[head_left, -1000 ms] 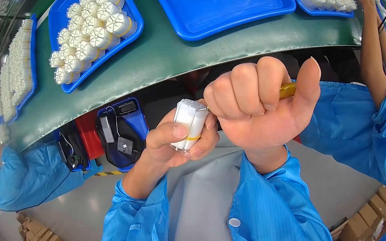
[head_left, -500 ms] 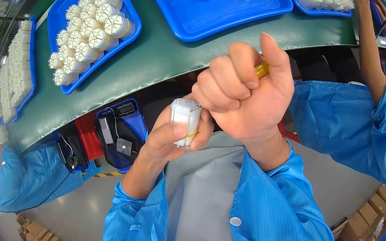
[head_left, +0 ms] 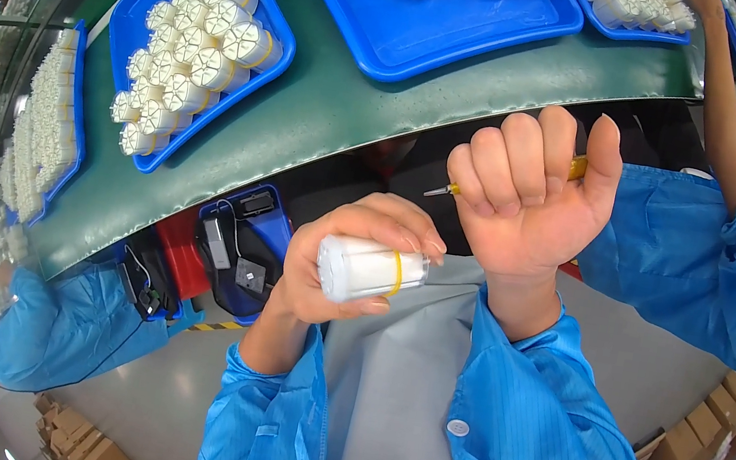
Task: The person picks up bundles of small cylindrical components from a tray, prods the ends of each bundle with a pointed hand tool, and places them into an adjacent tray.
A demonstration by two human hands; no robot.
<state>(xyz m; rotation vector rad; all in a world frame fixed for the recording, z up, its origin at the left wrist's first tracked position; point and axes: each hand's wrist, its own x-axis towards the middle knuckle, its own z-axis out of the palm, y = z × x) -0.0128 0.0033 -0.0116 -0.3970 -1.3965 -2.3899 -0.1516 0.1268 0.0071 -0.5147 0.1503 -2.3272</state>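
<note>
From the head, a fisheye looks down closely on left hand [head_left: 305, 263] and right hand [head_left: 530, 208], green bench [head_left: 325, 108] beyond.

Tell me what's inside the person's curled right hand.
A yellow-handled tool. Its metal tip and some yellow show at one side of the right hand, more yellow by the thumb; the curled fingers cover the middle.

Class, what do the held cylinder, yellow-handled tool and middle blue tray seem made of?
Cylinder: probably plastic, smooth and white, with a translucent-looking shell. Tool: tip likely metal, silvery grey; yellow handle glossy, perhaps plastic. Tray: apparently moulded plastic, shiny, with rounded corners.
</note>
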